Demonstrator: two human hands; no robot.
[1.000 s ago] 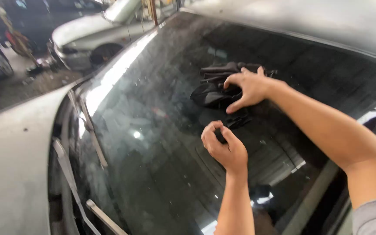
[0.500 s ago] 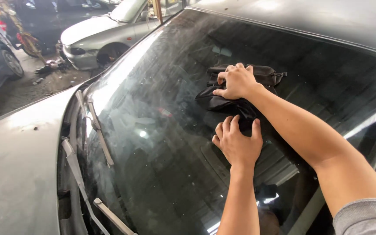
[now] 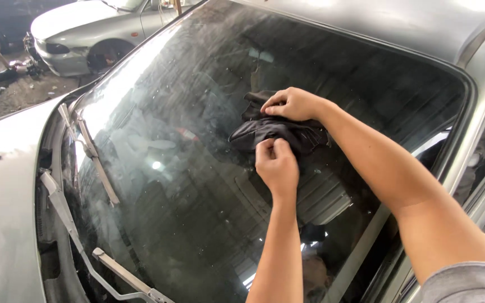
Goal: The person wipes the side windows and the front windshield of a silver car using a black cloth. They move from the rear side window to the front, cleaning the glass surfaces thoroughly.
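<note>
Likely a car yard: parked cars point(image 3: 79, 33), debris.

A dusty, dark windscreen point(image 3: 197, 185) carries a crumpled black cloth point(image 3: 279, 132) near its middle. Two wiper arms point(image 3: 94, 157) lie along its lower edge.
</note>
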